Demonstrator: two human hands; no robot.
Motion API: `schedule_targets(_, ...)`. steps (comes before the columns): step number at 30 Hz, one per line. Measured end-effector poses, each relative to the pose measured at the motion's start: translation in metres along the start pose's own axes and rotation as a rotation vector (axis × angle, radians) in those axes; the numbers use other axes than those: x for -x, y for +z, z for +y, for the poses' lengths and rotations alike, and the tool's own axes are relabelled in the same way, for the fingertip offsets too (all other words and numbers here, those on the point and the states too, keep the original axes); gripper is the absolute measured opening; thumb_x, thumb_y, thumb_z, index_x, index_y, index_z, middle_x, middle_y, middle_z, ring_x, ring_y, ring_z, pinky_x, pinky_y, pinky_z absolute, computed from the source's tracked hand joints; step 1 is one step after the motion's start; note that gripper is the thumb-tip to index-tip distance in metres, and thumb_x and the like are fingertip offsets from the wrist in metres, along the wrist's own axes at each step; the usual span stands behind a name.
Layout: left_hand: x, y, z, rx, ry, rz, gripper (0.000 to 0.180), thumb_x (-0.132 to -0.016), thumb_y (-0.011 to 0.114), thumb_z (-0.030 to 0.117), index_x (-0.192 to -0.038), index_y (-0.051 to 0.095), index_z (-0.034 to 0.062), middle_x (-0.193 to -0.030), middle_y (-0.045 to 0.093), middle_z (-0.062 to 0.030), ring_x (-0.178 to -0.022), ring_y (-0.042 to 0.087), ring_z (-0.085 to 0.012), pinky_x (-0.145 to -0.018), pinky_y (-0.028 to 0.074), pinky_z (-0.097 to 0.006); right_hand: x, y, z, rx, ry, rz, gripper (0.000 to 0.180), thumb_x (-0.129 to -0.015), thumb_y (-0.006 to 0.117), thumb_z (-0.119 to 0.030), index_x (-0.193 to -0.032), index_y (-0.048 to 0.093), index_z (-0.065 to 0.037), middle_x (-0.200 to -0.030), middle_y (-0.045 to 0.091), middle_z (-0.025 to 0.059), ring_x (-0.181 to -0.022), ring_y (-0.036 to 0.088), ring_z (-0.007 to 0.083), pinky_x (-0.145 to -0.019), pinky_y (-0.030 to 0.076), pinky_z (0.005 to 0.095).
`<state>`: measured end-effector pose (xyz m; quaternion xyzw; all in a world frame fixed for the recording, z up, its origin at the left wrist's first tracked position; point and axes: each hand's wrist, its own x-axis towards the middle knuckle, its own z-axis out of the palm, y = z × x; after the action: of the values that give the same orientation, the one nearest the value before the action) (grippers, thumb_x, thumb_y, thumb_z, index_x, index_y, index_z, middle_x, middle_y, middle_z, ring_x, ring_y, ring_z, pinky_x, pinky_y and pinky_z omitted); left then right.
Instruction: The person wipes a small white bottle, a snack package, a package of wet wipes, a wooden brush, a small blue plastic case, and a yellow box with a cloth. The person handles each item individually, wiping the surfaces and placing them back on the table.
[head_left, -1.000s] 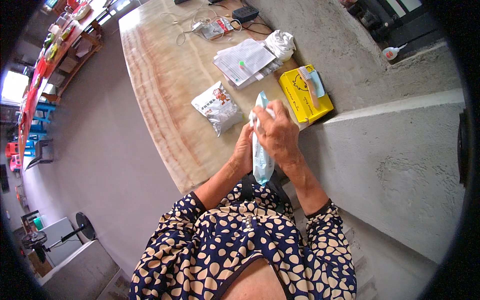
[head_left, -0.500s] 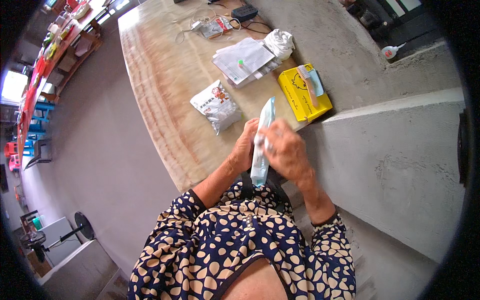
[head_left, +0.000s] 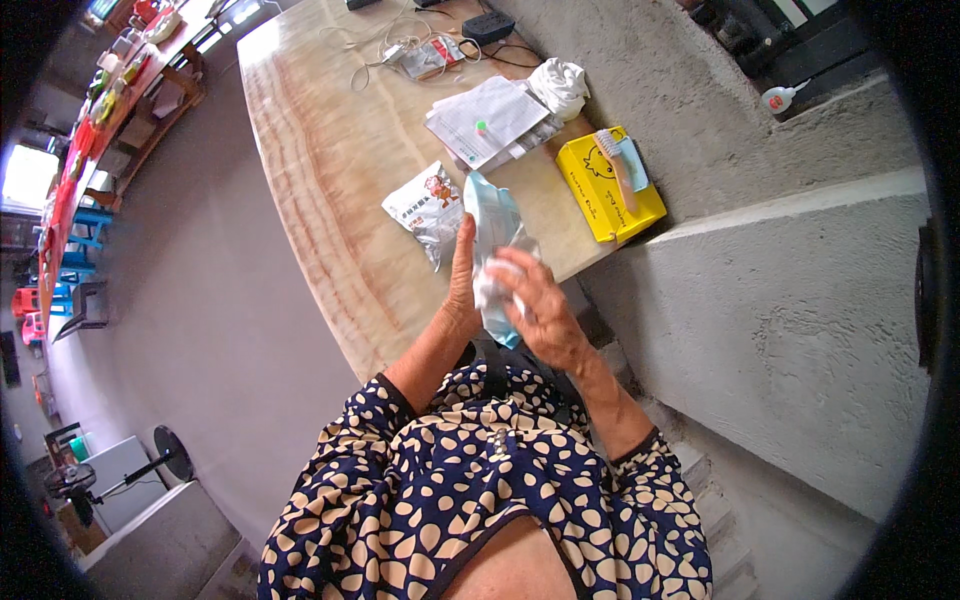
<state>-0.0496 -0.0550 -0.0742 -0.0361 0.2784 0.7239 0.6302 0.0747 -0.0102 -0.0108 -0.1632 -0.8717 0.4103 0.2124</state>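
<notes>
Above my lap, near the table's front edge, a light blue and white soft packet (head_left: 491, 205), like a pack of wipes, is held upright and tilted. My left hand (head_left: 462, 290) grips its left side, thumb along the edge; the other fingers are hidden behind it. A crumpled white wipe or tissue (head_left: 490, 288) is bunched under the curled fingers of my right hand (head_left: 548, 318), pressed against the packet's face. Motion smears the wipe and fingertips slightly. Just beyond my left hand lies a silver-white plastic bag (head_left: 425, 208) with a cartoon figure.
On the table (head_left: 330, 200) lie papers (head_left: 490, 120) with a small green-capped item, a white cloth bundle (head_left: 558, 88), tangled cables and a black adapter (head_left: 488, 27). A yellow box (head_left: 598, 190) at the right edge carries a brush (head_left: 618, 170). A concrete ledge (head_left: 780, 260) stands right.
The packet has shifted left and turned, showing its broad face rather than its narrow side. Both hands moved left with it; my right hand is lower, with the white wipe more visible.
</notes>
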Motion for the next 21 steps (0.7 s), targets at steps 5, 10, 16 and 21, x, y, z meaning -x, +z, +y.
schedule_targets(5,0.006,0.005,0.013,0.007,0.044,0.035,0.079,-0.071,0.062,0.060,-0.127,0.042,0.0078,-0.112,0.052,-0.0141,-0.097,0.054,-0.0283,-0.082,0.048,-0.045,0.042,-0.020,-0.013,-0.085,-0.027,-0.232,0.038,-0.074,0.060,0.004,-0.109,0.063,-0.011,-0.115,0.052,0.0107,-0.112,0.049,0.0250,-0.098,0.041,0.0373)
schedule_targets(10,0.004,0.010,0.017,0.146,0.091,0.012,0.080,-0.071,0.059,0.062,-0.128,0.042,0.0091,-0.115,0.053,-0.0134,-0.101,0.054,-0.0291,-0.086,0.046,-0.047,0.057,-0.040,0.001,-0.197,0.308,0.012,0.033,-0.071,0.056,0.004,-0.102,0.061,-0.007,-0.101,0.055,0.0118,-0.096,0.056,0.0257,-0.082,0.049,0.0359)
schedule_targets(16,0.008,0.018,0.010,0.264,0.043,-0.091,0.076,-0.076,0.056,0.059,-0.129,0.041,0.0069,-0.121,0.052,-0.0152,-0.106,0.054,-0.0312,-0.093,0.044,-0.048,0.039,-0.014,-0.005,0.394,-0.096,0.141,0.050,-0.069,0.067,-0.001,-0.115,0.055,-0.016,-0.120,0.044,0.0133,-0.115,0.039,0.0344,-0.096,0.038,0.0424)
schedule_targets(21,0.005,0.007,0.015,0.189,0.076,-0.064,0.060,-0.076,0.058,0.039,-0.124,0.046,0.0057,-0.113,0.057,-0.0137,-0.101,0.056,-0.0290,-0.091,0.044,-0.045,0.044,-0.012,0.019,-0.042,0.150,0.179,0.059,-0.064,0.068,0.009,-0.115,0.054,-0.017,-0.120,0.046,0.0145,-0.106,0.053,0.0334,-0.087,0.048,0.0369)
